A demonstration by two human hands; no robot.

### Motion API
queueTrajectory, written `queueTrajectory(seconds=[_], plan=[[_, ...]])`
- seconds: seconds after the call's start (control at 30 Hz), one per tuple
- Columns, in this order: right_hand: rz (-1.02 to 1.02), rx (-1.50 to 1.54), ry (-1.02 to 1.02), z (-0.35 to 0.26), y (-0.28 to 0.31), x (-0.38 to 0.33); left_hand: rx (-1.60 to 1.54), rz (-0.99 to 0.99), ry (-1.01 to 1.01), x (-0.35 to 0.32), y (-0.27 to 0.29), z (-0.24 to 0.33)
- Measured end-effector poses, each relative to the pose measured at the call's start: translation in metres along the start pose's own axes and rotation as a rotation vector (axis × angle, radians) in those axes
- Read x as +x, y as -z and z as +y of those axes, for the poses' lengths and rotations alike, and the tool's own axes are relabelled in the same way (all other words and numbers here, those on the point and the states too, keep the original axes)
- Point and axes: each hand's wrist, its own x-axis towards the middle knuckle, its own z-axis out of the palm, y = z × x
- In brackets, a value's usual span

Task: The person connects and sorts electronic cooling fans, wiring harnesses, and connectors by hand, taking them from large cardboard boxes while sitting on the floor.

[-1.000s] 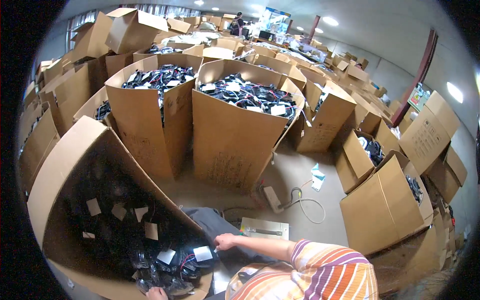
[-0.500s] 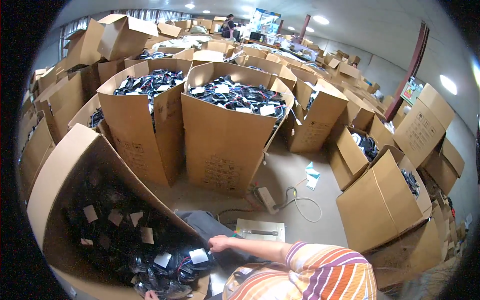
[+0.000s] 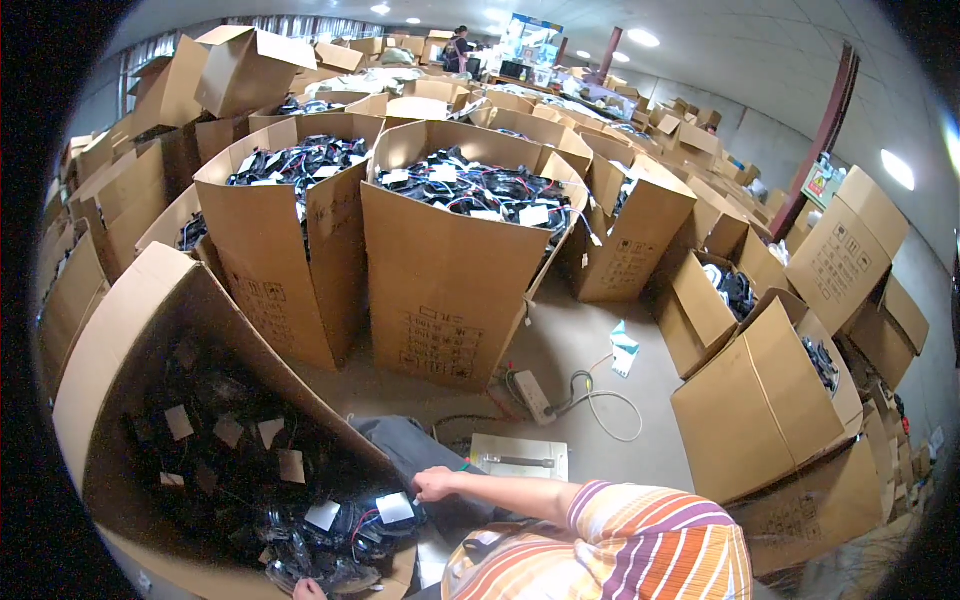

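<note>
A big tilted cardboard box (image 3: 130,340) at my lower left is filled with black cabled parts in clear bags (image 3: 300,520), several carrying white tags. My right hand (image 3: 436,485) reaches left from my striped sleeve to the box's open edge. Its fingers are curled on the corner of a white tag (image 3: 395,507) on the top bag. Only a sliver of my left hand (image 3: 305,590) shows at the bottom edge, down among the bags, and its fingers are hidden.
Tall open cartons (image 3: 450,290) (image 3: 275,260) of the same black parts stand ahead, with many more behind and to the right (image 3: 770,410). On the floor lie a power strip with cable (image 3: 535,395), a flat beige device (image 3: 520,457) and a grey cloth (image 3: 410,445). A person stands far back (image 3: 461,45).
My right hand has edged slightly left toward the tagged bag at the box's edge. The view has shifted a little; the cartons stay where they were.
</note>
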Motion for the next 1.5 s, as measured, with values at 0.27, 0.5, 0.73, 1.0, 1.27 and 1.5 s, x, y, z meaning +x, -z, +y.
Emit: queueTrajectory(seconds=[0.27,0.5,0.73,1.0,1.27,1.5], plan=[[0.002,0.013,-0.020,-0.001,0.001,-0.003,0.030,0.019,0.010,0.002,-0.003,-0.001],[0.016,0.008,-0.012,0.001,-0.001,0.000,0.001,-0.031,0.074,0.003,0.000,0.004],[0.024,0.001,-0.001,0.002,-0.003,0.002,-0.018,-0.034,0.087,0.004,-0.005,-0.003],[0.038,-0.022,0.021,0.002,-0.003,0.001,0.021,0.029,0.058,0.003,-0.011,-0.007],[0.034,-0.014,0.014,0.001,-0.003,0.001,0.022,0.048,0.048,0.002,-0.007,-0.003],[0.017,-0.019,-0.003,-0.001,-0.002,0.001,-0.020,-0.024,0.096,0.002,0.007,0.012]])
